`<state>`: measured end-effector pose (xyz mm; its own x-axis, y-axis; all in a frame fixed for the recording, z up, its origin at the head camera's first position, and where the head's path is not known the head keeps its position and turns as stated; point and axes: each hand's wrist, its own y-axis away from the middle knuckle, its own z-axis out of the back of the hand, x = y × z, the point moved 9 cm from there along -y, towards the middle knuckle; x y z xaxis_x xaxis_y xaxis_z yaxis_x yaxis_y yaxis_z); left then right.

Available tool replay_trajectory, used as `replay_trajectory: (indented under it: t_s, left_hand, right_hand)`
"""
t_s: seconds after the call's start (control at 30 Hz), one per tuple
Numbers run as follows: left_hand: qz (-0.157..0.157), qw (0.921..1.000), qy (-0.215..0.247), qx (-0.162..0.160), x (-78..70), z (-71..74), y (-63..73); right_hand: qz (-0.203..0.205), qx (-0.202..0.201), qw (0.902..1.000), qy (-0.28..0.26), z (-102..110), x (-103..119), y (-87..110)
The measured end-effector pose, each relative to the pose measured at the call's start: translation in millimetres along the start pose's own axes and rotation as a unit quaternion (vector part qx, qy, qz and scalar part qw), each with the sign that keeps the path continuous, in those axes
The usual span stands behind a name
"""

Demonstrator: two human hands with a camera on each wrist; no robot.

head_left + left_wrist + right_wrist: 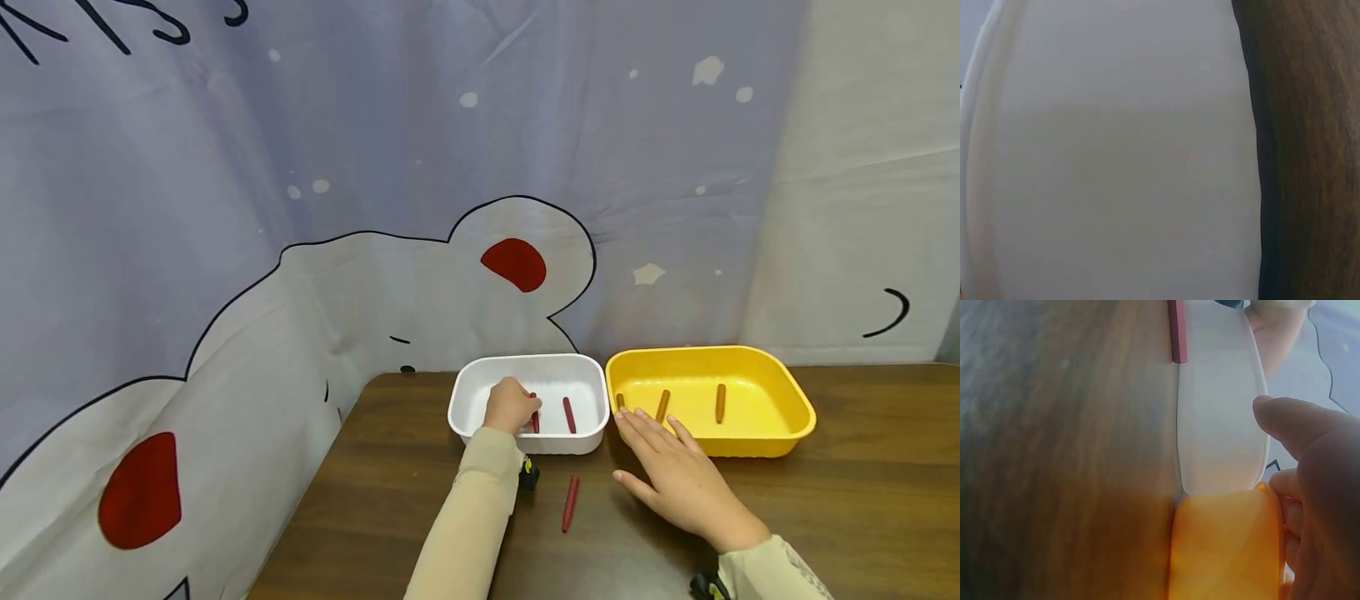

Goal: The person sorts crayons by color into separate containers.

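In the head view my left hand [511,406] reaches into the white plastic tray [480,367], its fingers curled and pinching a red crayon [536,423] partly hidden behind them. Another red crayon [569,415] lies to the right in that tray. My right hand [678,479] stretches over the front left rim of the yellow tray [780,400], fingers straight and holding nothing. Three brownish-yellow crayons lie in the yellow tray: one crayon [720,403] at the middle, another crayon [663,405] near the fingertips, and a third crayon [620,401] at the left wall.
A loose red crayon [571,503] lies on the wooden table [375,500] in front of the white tray, between the arms. The trays stand side by side at the table's back edge, against a printed curtain [360,150]. The left wrist view shows mostly the white tray's outer wall [1129,156].
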<state>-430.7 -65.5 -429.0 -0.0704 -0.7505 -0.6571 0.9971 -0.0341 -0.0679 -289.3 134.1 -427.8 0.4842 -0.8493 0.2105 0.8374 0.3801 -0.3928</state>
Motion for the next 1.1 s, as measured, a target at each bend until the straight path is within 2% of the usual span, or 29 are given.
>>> replay_trajectory:
  t_s: [0.23, 0.4, 0.57, 0.77, 0.93, 1.1]
  left_hand:
    - [0.008, 0.9974, -0.058, -0.043, 2.4, 8.4, 2.0]
    - [-0.001, 0.996, -0.069, -0.057, -0.3, 14.0, 5.5]
    - [-0.013, 0.9958, -0.057, -0.07, -4.0, 21.4, 13.0]
    - [-0.059, 0.9941, -0.008, -0.091, -14.7, 32.6, 35.1]
    - [-0.116, 0.9868, 0.005, -0.113, -31.4, 43.3, 61.0]
    - [-0.157, 0.9828, -0.002, -0.097, -44.5, 44.6, 84.7]
  right_hand:
    - [0.003, -0.001, 1.0, -0.004, -1, 2, -0.4]
    - [0.002, 0.0, 1.0, -0.001, -1, 2, 0.0]
    - [0.001, -0.001, 1.0, 0.0, -1, 1, 0.6]
    - [0.0, 0.0, 1.0, -0.001, 0, 1, 1.0]
    - [-0.002, 0.002, 1.0, -0.001, 0, 0, 0.2]
    - [-0.001, 0.002, 1.0, 0.0, -1, -1, -0.5]
